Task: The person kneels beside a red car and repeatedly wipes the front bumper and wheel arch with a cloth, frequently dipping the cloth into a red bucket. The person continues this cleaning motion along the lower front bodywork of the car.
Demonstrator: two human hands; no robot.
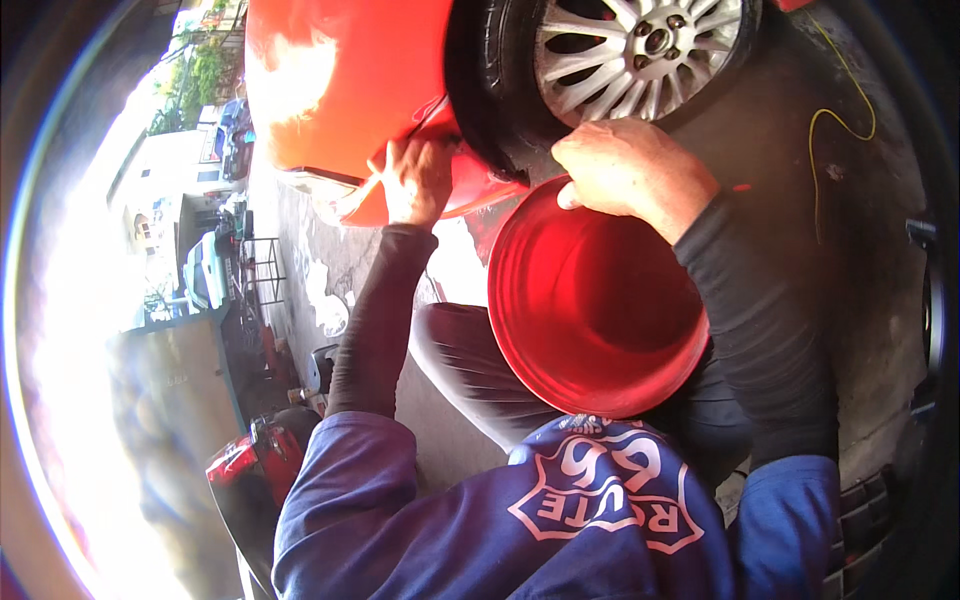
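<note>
Hands at the front corner of a red car (340,70), seen from above. Left hand (415,180) lies against the lower edge of the red body panel (470,185), just beside the tyre (490,90); fingers curled onto the panel edge, but whether they pinch anything cannot be told. Right hand (625,170) sits on the far rim of a red bucket (590,300), fingers folded over the rim and thumb tucked inside, clamped on it. Bucket is tilted, its open mouth facing up toward the camera, resting over the person's lap, between the two dark-sleeved forearms; its upper rim is close under the tyre. Alloy wheel (640,45) with silver spokes fills the top middle. Concrete floor (780,150) runs to the right of the wheel, with a thin yellow cord (840,115) lying on it near the right edge. Blue top with a printed emblem fills the lower edge.
</note>
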